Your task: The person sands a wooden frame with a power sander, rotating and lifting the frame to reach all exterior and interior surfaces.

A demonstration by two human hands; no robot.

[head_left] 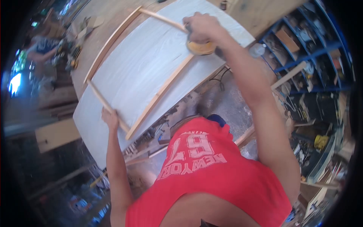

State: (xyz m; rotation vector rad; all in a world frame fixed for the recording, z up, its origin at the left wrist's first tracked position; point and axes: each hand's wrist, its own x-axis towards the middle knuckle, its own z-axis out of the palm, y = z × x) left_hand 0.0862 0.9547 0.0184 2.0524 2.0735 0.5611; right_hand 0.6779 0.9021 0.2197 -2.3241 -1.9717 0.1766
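A four-sided frame of light wood strips [160, 94] lies on a broad whitish board [140, 62]. My right hand [203, 27] is wrapped round a power sander with a yellow lower part [201, 48], at the far right corner of the frame. The sander covers that corner, so its exact contact with the wood is hidden. Near the opposite end, my left hand [110, 118] has its fingers closed round the short left strip of the frame.
Blue shelving [291, 49] full of tools and parts stands to the right. Beside the board's right corner is a clear plastic container [257, 50]. A cable [221, 79] hangs below the board's near edge. Another person [41, 51] is at the far left, close to a yellow-and-black power tool [74, 56].
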